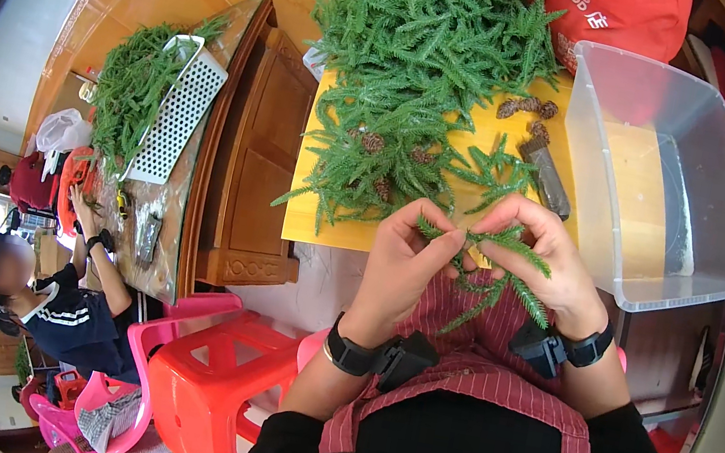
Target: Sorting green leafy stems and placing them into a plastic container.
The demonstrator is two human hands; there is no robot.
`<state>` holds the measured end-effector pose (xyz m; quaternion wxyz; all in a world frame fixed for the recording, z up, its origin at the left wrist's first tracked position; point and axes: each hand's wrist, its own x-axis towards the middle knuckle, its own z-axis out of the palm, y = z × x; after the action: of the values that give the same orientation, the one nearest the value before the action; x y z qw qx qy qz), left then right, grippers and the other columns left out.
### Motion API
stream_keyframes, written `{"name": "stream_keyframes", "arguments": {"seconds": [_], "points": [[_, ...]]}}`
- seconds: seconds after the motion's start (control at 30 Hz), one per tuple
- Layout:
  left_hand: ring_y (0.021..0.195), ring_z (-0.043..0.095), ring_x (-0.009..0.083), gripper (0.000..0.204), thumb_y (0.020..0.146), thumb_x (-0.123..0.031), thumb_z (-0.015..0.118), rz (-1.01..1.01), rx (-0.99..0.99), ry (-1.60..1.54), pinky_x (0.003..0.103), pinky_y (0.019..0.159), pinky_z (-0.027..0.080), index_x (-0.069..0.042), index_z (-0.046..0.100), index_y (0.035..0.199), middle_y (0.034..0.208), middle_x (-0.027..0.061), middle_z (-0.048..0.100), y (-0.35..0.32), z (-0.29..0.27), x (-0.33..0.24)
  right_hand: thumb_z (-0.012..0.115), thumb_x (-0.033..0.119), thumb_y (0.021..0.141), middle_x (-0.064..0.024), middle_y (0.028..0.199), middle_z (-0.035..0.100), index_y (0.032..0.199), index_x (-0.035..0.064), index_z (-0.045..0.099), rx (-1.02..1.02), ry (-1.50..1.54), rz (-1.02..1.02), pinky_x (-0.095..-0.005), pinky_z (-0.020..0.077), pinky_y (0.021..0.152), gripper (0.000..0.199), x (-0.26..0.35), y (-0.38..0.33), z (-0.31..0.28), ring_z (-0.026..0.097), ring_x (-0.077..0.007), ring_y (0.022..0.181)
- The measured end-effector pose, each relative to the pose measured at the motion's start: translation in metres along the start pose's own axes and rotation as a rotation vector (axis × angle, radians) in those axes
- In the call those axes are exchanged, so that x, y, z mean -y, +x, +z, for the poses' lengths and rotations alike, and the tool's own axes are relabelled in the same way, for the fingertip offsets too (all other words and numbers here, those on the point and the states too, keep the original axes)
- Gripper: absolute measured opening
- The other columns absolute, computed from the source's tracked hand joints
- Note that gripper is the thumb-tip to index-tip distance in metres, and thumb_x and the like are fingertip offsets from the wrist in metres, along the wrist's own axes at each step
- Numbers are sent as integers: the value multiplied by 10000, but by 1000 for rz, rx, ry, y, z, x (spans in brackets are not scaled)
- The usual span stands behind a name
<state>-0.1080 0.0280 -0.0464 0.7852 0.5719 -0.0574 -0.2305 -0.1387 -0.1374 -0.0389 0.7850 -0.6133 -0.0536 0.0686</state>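
At the near edge of the table [303, 224], the left hand [405, 258] and the right hand [559, 266] are both clamped with their fingertips on one green sprig [535, 303]. They pinch it at the middle, where its branches meet, and its ends hang free. The work on this piece seems to be in the middle, for the fingers have not yet let it go. On the left half of the table, a bunch [342, 175] has cones set among its needles; this part looks more complete, though it is not possible to tell if it is finished. Much seems to be left: a big pile [435, 36] covers the far side of the table, and loose cones [542, 113] lie near its middle, just beside a grey bar [547, 180].

The table has a yellow top. At its right stands a clear bin [591, 170], and at its far right corner a red bag [630, 26]. To the left of the table are a wooden cabinet [261, 170], a red stool [202, 392] and, farther away, a seated co-worker [79, 322] beside a white basket [181, 112] with more greenery.
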Motion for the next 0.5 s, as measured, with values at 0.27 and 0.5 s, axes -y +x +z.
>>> {"name": "stream_keyframes", "arguments": {"seconds": [0.27, 0.5], "points": [[652, 598, 80, 83, 820, -30, 570, 133, -61, 74, 168, 509, 428, -21, 527, 891, 752, 37, 604, 1, 5, 5, 554, 8, 807, -25, 893, 561, 949, 30, 534, -30, -78, -71, -197, 455, 603, 145, -12, 1, -1, 557, -79, 764], [648, 588, 61, 71, 831, -53, 567, 136, -72, 107, 157, 490, 412, -26, 523, 881, 740, 35, 606, -1, 5, 3, 514, 18, 837, -44, 903, 545, 966, 3, 551, -48, -122, -116, -218, 455, 634, 135, -13, 2, 4, 536, -94, 751]]}}
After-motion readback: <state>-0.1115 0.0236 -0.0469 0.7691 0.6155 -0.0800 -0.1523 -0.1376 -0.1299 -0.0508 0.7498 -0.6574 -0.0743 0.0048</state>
